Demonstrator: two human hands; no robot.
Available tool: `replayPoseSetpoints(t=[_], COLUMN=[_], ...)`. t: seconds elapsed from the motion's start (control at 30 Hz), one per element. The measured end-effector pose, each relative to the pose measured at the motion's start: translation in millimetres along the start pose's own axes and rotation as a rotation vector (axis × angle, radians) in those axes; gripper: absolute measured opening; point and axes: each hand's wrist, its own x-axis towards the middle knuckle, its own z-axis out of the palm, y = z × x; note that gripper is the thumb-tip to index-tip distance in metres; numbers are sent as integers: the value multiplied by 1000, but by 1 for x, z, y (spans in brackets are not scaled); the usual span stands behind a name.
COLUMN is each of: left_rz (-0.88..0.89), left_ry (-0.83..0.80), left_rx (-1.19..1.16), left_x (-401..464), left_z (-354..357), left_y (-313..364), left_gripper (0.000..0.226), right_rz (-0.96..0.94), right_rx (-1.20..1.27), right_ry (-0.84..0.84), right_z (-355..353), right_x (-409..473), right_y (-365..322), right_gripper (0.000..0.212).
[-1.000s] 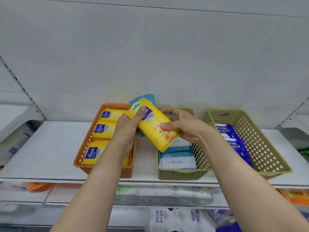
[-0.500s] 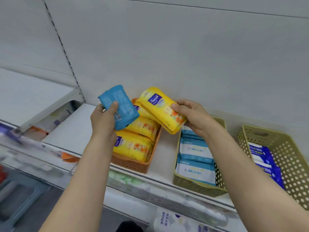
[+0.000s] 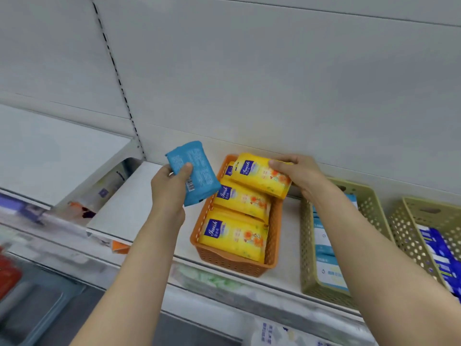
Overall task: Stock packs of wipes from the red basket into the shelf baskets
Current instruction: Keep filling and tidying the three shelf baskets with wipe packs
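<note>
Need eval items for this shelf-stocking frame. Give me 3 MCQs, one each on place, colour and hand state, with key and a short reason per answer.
1. Where is the yellow wipes pack held by the right hand?
A. over the far end of the orange plastic basket
B. inside an olive perforated basket
C. lying flat on the bare white shelf

2. What colour is the pack in the left hand?
A. yellow
B. light blue
C. green

3. What is the left hand doing?
A. gripping a pack
B. hanging open
C. pressing on the basket rim

Key: 1 A, the pack sits tilted atop the yellow packs at the basket's back end. 2 B, the light blue wipes pack shows a barcode. 3 A, thumb and fingers wrap that pack.
</note>
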Motion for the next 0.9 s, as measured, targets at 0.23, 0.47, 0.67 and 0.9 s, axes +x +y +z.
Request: replayPoseSetpoints(t=[0.23,0.47,0.67,0.9], left_rz=[-40,-64,-76,-72], left_ry=[-87,-179,-199,-228], left_rx=[60,94,102,102], left_x=[36,58,68,69], left_z=[-1,12,15,18], left_y=[-1,0,-3,-5], left_gripper=[22,24,23,19], right_rz=[72,-107,-116,-165], right_rx=[-17,-419,-502,-478], right_ry=[131,393,374,329], right_z=[35,68,66,59], right_x=[34,40,45,41], right_y=[6,25,31,29], right_gripper=[36,38,26,26])
